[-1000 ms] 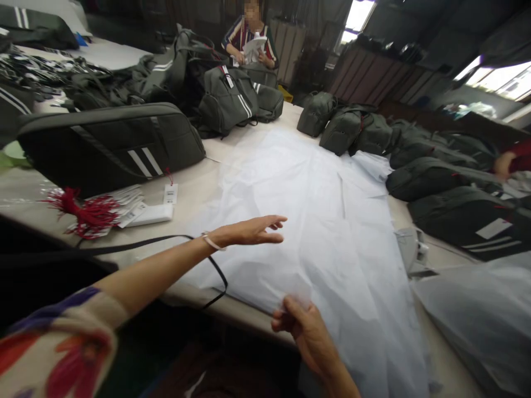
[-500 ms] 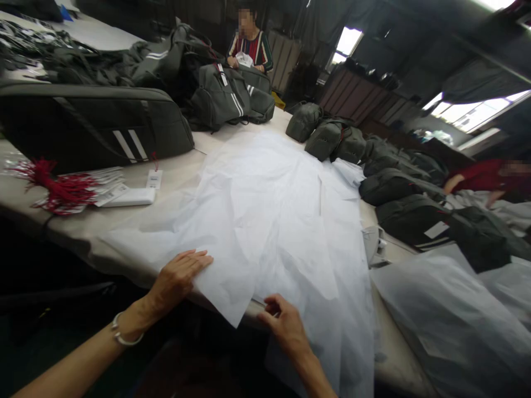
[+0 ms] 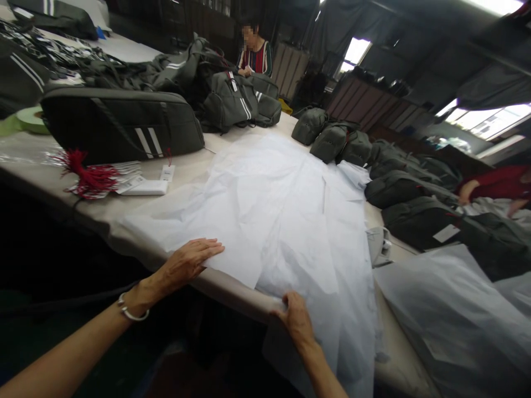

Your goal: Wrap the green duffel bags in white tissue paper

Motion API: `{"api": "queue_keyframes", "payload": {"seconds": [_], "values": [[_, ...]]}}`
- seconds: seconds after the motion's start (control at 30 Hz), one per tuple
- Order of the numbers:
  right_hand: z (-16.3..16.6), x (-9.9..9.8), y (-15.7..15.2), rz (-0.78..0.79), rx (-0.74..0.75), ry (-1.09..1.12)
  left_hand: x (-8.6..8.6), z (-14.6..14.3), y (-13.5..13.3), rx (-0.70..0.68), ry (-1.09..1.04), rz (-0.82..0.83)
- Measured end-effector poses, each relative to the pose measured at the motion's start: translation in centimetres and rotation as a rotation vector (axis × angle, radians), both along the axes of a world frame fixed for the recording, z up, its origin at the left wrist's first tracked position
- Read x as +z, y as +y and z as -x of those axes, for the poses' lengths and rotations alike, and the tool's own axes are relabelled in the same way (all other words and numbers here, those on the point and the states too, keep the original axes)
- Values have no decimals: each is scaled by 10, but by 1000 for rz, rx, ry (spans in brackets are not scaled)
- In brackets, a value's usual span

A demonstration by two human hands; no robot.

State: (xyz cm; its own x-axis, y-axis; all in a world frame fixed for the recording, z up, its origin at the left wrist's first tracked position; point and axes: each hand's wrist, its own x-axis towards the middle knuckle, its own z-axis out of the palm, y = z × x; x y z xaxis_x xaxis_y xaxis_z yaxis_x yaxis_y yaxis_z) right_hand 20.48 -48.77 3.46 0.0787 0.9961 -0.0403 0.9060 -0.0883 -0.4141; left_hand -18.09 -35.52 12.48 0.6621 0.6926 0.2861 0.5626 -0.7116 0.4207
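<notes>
Through the head camera I have my left hand (image 3: pixel 188 262) laid palm down on the sheets (image 3: pixel 265 221) near the front edge of the desk (image 3: pixel 186 178), its fingers stretched out side by side, flat rather than curled. My right hand (image 3: pixel 296 318) is at the same edge, farther right, with its fingers bent and its thumb out to the side; I cannot tell from here whether it pinches a sheet or merely rests there. The two hands are well apart. A pale bracelet (image 3: pixel 126 313) sits round my left wrist.

The sheets are white, thin and creased, and they overlap in a broad spread across the middle of the desk. One corner points toward me between my hands, and on the right they hang down over the front edge, just beside and below my right hand.

Left of the sheets I see a big bag (image 3: pixel 118 124) with two white stripes. In front of it lie tags (image 3: pixel 131 184) with a tangle of red strings (image 3: pixel 93 178), and a white block (image 3: pixel 147 188) beside them. A green roll (image 3: pixel 34 119) is at the bag's left end.

On the right runs a row of dark bags (image 3: pixel 415 221), with a translucent plastic (image 3: pixel 452 309) nearer to me. A person in a striped top (image 3: pixel 258 62) is at the far end; another, in red (image 3: pixel 500 183), is at the right.
</notes>
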Motion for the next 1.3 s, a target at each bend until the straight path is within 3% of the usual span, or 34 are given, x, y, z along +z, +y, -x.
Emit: {"api": "queue_keyframes", "payload": {"seconds": [0.1, 0.23, 0.37, 0.53, 0.63, 0.73, 0.83, 0.93, 1.03, 1.17, 1.3], "values": [[2, -2, -3, 50, -36, 29, -1, 2, -11, 25, -11, 30], [-6, 1, 2, 108, 58, 111, -16, 9, -20, 42, -46, 95], [-9, 16, 11, 124, 95, 207, -25, 14, -19, 71, -144, 248], [25, 60, 40, 300, 107, 633, -6, 11, -16, 178, -442, 535], [57, 70, 62, 312, 200, 632, 6, 10, -20, 154, -515, 589], [80, 58, 74, 335, 238, 468, 3, 13, -27, 19, -390, 433], [86, 43, 74, 436, 293, 544, -11, 14, -35, -68, -126, 264], [77, 36, 71, 184, 283, 518, -20, 11, -37, -91, 41, 161], [67, 22, 72, -112, 289, 217, -17, 6, -35, -91, 64, 86], [69, -12, 80, -134, 331, -82, -14, 3, -40, -195, 101, 90], [69, -25, 84, -128, 328, -6, -34, 6, -56, -309, 113, 170]]}}
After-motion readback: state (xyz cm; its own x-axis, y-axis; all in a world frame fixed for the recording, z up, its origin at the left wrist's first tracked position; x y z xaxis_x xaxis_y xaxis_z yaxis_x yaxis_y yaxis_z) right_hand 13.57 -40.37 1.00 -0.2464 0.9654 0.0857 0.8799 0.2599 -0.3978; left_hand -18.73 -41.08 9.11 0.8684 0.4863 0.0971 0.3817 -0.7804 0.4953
